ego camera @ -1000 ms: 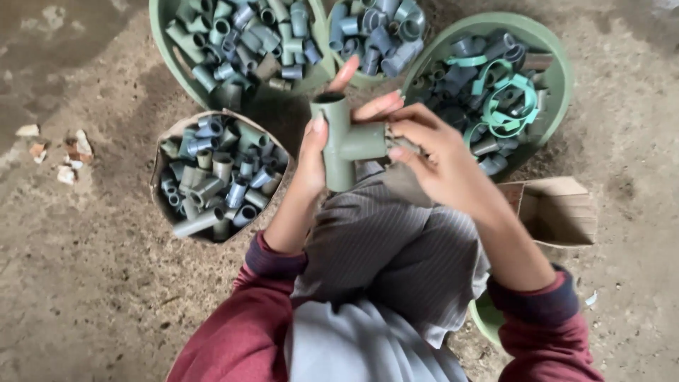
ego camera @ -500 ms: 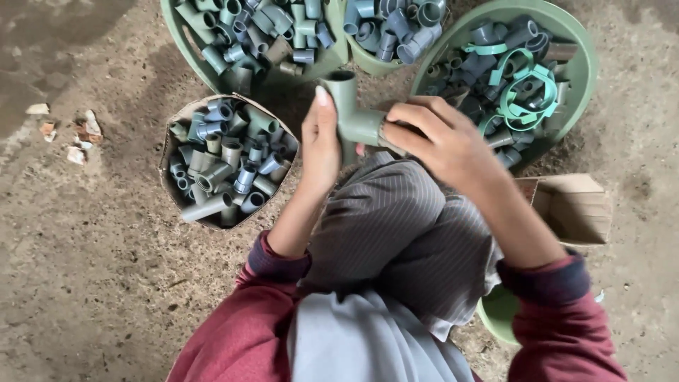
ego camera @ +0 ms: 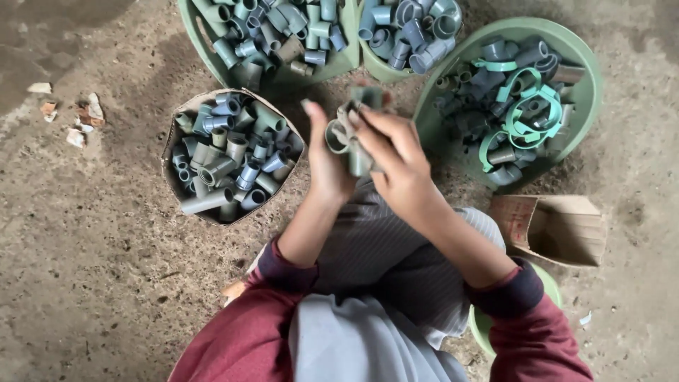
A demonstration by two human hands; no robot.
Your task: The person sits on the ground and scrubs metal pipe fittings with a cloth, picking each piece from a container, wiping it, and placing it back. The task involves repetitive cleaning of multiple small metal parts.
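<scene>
Both my hands hold one grey-green plastic pipe tee fitting [ego camera: 351, 134] above my knees. My left hand [ego camera: 327, 159] cups it from the left, thumb up beside its round open end. My right hand [ego camera: 396, 159] grips it from the right, fingers wrapped over its body. The fitting is tilted, one opening facing the camera. Just left of my hands sits a cardboard box [ego camera: 185, 117] full of several short grey pipe couplings.
Green tubs of grey fittings stand at the top [ego camera: 205, 49] and top centre [ego camera: 375, 65]. A round green basin [ego camera: 583, 85] at right holds fittings and green rings. An open cardboard box [ego camera: 559, 226] lies at right. Bare dirt floor with scraps [ego camera: 71, 117] at left.
The fitting has been turned in my hands: it stood upright before, now it is tilted with an open end facing up. My view has shifted slightly downward.
</scene>
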